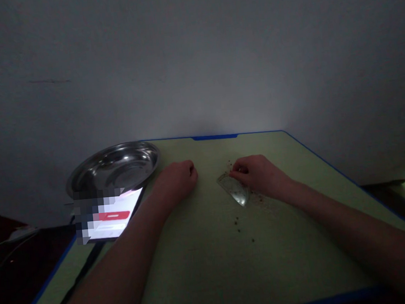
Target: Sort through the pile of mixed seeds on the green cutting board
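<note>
My left hand (178,180) rests curled in a loose fist on the pale green table, right of the steel basin. Whatever its fingers may hold is hidden. My right hand (259,173) has thumb and fingertips pinched together at the upper edge of a clear, half-round piece like a protractor (234,189). I cannot make out what is in that pinch. Small dark crumbs (236,222) lie scattered in front of the clear piece, and more sit around and beneath my right hand.
A shiny oval steel basin (118,166) stands at the back left of the table (206,274). Beside my left forearm is a lit tablet or phone screen (114,216), partly pixelated, with a dark strap (81,271). A grey wall (194,63) rises behind the blue table edge.
</note>
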A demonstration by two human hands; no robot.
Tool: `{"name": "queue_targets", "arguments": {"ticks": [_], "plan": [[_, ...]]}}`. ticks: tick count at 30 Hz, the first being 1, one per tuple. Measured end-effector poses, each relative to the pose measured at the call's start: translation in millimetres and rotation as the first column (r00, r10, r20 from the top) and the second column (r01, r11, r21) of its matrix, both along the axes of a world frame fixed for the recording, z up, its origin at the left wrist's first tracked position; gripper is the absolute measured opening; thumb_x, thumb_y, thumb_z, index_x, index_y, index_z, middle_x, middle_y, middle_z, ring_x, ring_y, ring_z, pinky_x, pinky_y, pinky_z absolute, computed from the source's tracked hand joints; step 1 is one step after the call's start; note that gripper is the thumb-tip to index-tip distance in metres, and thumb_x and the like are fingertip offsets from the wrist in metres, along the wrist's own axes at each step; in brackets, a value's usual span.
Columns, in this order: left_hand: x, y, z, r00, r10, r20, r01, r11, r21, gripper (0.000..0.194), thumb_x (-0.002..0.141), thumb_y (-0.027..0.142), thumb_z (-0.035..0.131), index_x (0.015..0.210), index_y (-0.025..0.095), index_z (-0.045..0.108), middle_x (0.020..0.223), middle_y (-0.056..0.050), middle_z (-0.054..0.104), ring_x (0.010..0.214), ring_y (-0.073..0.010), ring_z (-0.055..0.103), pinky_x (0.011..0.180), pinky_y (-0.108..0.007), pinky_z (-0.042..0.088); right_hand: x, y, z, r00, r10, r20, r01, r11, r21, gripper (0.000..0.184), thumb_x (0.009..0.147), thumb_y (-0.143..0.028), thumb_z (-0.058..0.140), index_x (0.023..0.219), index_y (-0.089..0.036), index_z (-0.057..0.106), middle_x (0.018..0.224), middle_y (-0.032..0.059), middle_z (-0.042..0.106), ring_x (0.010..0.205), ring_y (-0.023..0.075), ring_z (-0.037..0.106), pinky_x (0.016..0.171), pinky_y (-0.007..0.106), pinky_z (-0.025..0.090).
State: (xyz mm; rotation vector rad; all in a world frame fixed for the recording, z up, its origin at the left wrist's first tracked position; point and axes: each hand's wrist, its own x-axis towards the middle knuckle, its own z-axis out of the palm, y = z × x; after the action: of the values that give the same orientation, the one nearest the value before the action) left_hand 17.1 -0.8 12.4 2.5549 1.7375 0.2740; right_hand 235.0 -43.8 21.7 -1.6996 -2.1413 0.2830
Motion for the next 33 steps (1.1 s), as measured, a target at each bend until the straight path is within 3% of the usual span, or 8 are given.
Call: {"name": "queue_targets", "arguments": {"ticks": [5,9,12,15,20,25,33], "plan": [[0,-2,1.3,1.0,0.004,0.024,-0.004,1.0,-0.023,0.033,0.087,0.033,0.038,0.092,0.018,0.067,0.085,-0.01,0.07,0.069,-0.0201,0.061,0.061,-0.03,0.041,23,-19,12.4,0.997,-0.034,-0.069,0.029,0.997,-0.073,0.024,0.088,-0.03,0.055,0.075,-0.016,0.069,0.055,0.0003,0.061,0.048,0.0117,0.052,0.049,0.025,0.035],[0,-2,1.1,1.0,0.0,0.022,0.001,0.999,-0.033,0.033,0.087,0.032,0.039,0.093,0.018,0.068,0.085,-0.011,0.07,0.07,-0.0207,0.061,0.062,-0.031,0.042,36,-48,20.8,0.972,0.095,-0.215,-0.153,0.95,-0.273,0.026,0.088,-0.035,0.055,0.072,-0.018,0.067,0.052,-0.003,0.057,0.047,0.0099,0.049,0.047,0.023,0.035],[0,-1,0.5,1.0,-0.006,0.018,0.006,1.0,-0.029,0.032,0.087,0.032,0.039,0.092,0.019,0.068,0.083,-0.01,0.07,0.068,-0.0196,0.06,0.062,-0.031,0.041,38,-65,20.6,0.96,0.183,-0.211,-0.246,0.913,-0.326,0.028,0.088,-0.036,0.055,0.07,-0.019,0.066,0.055,-0.0031,0.057,0.052,0.01,0.05,0.049,0.022,0.036],[0,0,0.0,1.0,0.001,0.011,-0.001,1.0,-0.031,0.032,0.087,0.033,0.039,0.092,0.019,0.067,0.081,-0.009,0.07,0.067,-0.0194,0.06,0.061,-0.03,0.04,34,-71,15.5,0.964,0.194,-0.18,-0.244,0.915,-0.322,0.026,0.088,-0.033,0.055,0.07,-0.018,0.066,0.056,-0.0033,0.056,0.052,0.0097,0.048,0.048,0.022,0.034],[0,0,-0.5,1.0,0.003,0.005,-0.002,0.999,-0.034,0.032,0.087,0.034,0.039,0.093,0.02,0.067,0.082,-0.008,0.07,0.067,-0.0192,0.061,0.061,-0.03,0.041,41,-69,7.8,0.977,0.178,-0.121,-0.205,0.939,-0.276,0.026,0.088,-0.035,0.054,0.073,-0.019,0.068,0.057,-0.0027,0.057,0.052,0.01,0.046,0.048,0.024,0.032],[0,-1,-0.4,1.0,-0.019,-0.004,0.019,1.0,-0.021,0.032,0.088,0.034,0.039,0.094,0.019,0.067,0.085,-0.009,0.071,0.07,-0.02,0.063,0.062,-0.03,0.042,51,-61,12.5,0.984,0.136,-0.114,-0.16,0.956,-0.246,0.024,0.089,-0.033,0.053,0.076,-0.019,0.068,0.064,-0.0011,0.061,0.056,0.0118,0.052,0.052,0.025,0.036],[0,2,-1.7,1.0,-0.01,-0.009,0.01,1.0,-0.02,0.033,0.088,0.035,0.04,0.098,0.02,0.067,0.089,-0.009,0.072,0.072,-0.0196,0.064,0.064,-0.029,0.044,5,-28,28.2,0.947,0.321,-0.015,-0.319,0.935,-0.155,0.016,0.087,-0.023,0.057,0.078,-0.017,0.069,0.066,-0.0005,0.065,0.055,0.0102,0.053,0.054,0.023,0.035]]}}
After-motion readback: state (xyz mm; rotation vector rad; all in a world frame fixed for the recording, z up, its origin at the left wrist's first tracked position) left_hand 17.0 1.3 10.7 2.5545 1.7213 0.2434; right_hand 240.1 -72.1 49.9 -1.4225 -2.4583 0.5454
